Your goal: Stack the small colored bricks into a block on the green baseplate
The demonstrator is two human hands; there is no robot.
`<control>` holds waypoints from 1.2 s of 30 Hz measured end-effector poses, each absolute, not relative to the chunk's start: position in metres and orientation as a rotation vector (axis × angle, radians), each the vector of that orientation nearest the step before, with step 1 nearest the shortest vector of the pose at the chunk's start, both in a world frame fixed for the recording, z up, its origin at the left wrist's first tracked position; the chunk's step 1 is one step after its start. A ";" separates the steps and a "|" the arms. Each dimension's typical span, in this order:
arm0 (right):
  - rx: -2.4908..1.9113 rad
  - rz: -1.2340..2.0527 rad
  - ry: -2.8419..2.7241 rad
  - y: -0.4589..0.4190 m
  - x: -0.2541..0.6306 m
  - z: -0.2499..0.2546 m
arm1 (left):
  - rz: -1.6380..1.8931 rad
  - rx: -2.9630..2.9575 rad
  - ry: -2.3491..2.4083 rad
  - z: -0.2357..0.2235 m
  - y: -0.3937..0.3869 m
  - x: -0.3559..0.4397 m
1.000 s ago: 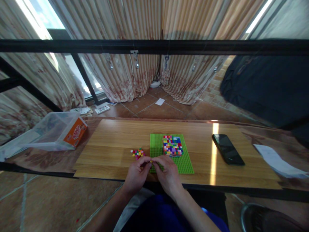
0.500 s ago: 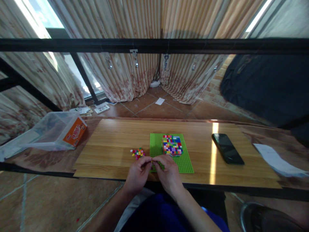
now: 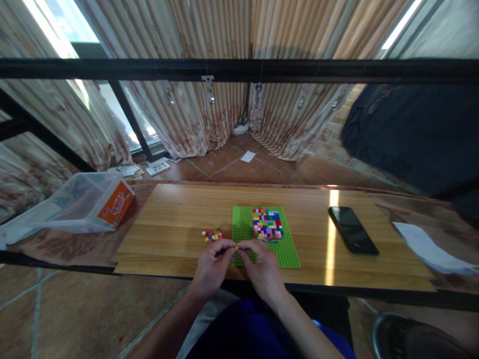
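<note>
A tiny yellow toy brick is pinched between the fingertips of my left hand and my right hand. Both hands are closed, their tips meeting over the near left part of a green studded baseplate. On that plate, just beyond my right hand, stands a squarish block built of many-coloured small bricks. A small heap of loose coloured bricks lies on the wooden board, left of the plate and behind my left fingers, which partly cover it.
The wooden board lies on a table. A black phone rests at its right, with white paper beyond. At far left is a clear plastic box with an orange label. A black bar crosses in front of the curtains.
My left hand has shifted slightly left and now covers more of the loose heap. The yellow brick shows more plainly between the fingertips. The coloured block and baseplate look the same.
</note>
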State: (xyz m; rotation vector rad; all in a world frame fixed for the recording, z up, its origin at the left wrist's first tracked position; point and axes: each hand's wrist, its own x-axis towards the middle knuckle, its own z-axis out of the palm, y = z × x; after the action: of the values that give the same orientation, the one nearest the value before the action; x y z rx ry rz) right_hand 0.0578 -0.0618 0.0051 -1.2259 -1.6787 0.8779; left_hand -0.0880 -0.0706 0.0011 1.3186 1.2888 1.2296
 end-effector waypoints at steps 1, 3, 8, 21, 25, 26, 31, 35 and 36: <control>-1.229 0.874 -1.674 -0.062 0.058 0.005 | 1.231 1.305 1.284 0.001 -0.071 -0.088; -1.236 0.860 -1.664 -0.062 0.058 0.004 | 1.237 1.272 1.271 0.002 -0.070 -0.088; -1.237 0.866 -1.659 -0.062 0.060 0.004 | 1.237 1.221 1.254 0.005 -0.069 -0.086; -1.132 0.902 -1.700 -0.058 0.066 0.005 | 1.172 1.279 1.212 0.004 -0.068 -0.088; -1.166 0.842 -1.671 -0.054 0.077 0.014 | 1.169 1.437 1.359 -0.003 -0.065 -0.100; -1.191 0.813 -1.642 -0.052 0.082 0.017 | 1.175 1.485 1.435 -0.006 -0.063 -0.107; -1.342 0.668 -1.503 -0.034 0.116 0.022 | 1.078 1.668 1.892 -0.019 -0.047 -0.153; -1.409 0.582 -1.446 -0.019 0.134 0.022 | 0.916 1.868 1.957 -0.026 -0.036 -0.172; -1.427 0.568 -1.449 -0.015 0.136 0.022 | 0.887 1.906 1.940 -0.027 -0.035 -0.173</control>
State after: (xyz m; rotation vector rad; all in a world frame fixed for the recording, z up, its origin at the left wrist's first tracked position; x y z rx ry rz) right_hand 0.1363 -0.0153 0.0221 -1.4271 -1.4491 0.5683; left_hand -0.1726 -0.0348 -0.0265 1.9059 1.9398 0.8867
